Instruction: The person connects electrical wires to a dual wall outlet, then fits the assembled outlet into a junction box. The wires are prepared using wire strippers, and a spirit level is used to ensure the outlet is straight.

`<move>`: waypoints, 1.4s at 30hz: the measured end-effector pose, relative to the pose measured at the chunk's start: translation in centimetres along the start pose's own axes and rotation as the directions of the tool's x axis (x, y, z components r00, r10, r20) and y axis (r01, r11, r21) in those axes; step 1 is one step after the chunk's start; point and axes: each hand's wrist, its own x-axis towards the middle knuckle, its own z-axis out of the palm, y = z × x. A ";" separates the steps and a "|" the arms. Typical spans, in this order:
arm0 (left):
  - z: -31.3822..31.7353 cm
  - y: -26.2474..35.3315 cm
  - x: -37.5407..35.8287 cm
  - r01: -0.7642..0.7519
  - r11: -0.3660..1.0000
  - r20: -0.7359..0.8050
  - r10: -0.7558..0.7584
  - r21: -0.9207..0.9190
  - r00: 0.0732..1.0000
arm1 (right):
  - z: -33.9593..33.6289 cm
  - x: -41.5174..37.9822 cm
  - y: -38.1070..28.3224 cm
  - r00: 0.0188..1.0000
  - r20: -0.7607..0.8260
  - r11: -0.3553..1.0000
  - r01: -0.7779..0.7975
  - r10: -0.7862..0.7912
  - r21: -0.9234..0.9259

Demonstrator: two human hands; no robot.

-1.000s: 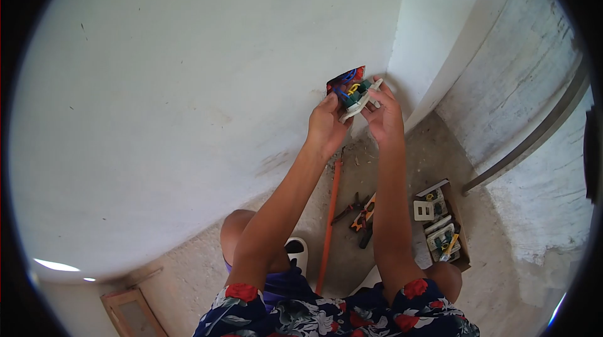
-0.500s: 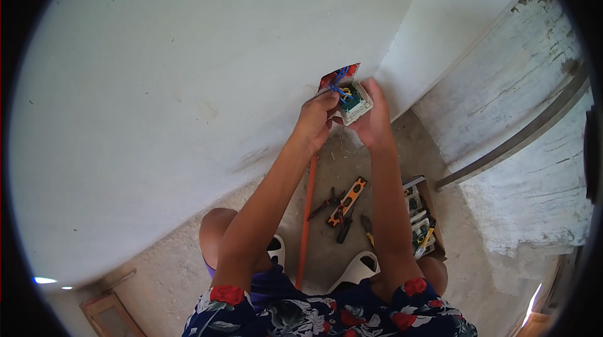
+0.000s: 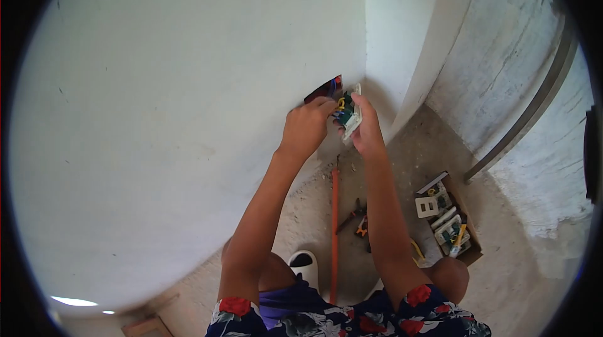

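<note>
My right hand grips an electrical wall plate by its edge. The plate has a white frame and a green back, and it stands on edge in front of the wall. Yellow and blue wires run at its back. My left hand is closed, its thumb and fingers pinching at these wires; the fingertips are partly hidden. Just behind the hands, a cut-out wall box with a dark red inside opens in the pale wall, with blue wire in it.
An orange pipe lies on the floor below my hands. Pliers and other tools lie beside it, partly behind my right arm. At right, a cardboard box holds several electrical parts and a white faceplate. A curved dark bar leans there.
The wall plate has turned from facing back-up to edge-on. My left hand has moved over the wires, its back now showing. The whole view has shifted.
</note>
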 end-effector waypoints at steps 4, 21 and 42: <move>-0.1 -0.6 -0.2 -0.103 0.994 0.057 0.101 0.041 0.993 | -0.4 0.1 0.2 0.999 0.020 0.999 0.031 -0.031 0.021; -1.4 -0.4 0.1 -0.165 0.984 0.193 0.148 0.074 0.970 | 0.5 -0.9 0.3 0.998 0.046 0.996 0.036 -0.033 -0.077; 2.9 0.2 -2.8 0.509 -0.383 0.636 -0.512 -0.771 0.578 | 0.2 0.0 1.4 0.999 0.043 0.992 0.021 -0.027 0.127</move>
